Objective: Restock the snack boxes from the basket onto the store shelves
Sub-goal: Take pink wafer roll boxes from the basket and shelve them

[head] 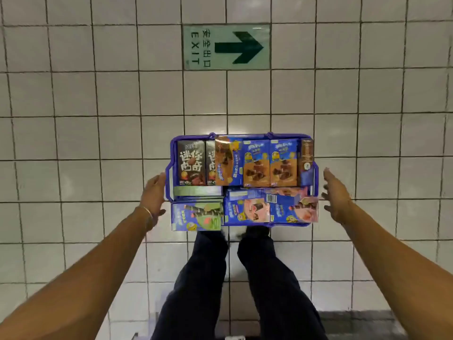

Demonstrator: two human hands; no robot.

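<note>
**Basket (167, 185) of snack boxes on the tiled floor (73, 143), flanked by both hands**

The purple basket stands on the white floor tiles just ahead of the person's shoes (235, 233), and it is packed full. Dark brown boxes (191, 163) fill its far left, with orange-and-blue boxes (269, 163) beside them. A green box (197, 215) and pink boxes (272, 209) lie nearest the feet. The left hand (153, 192), a bracelet (144, 209) at its wrist, lies at the basket's left rim with its fingers loosely extended and holding nothing; whether it touches the rim cannot be told. The right hand (337, 195), blurred, is spread open just beside the right rim and apart from it. A green EXIT arrow sign (226, 46) is set into the floor beyond
</note>
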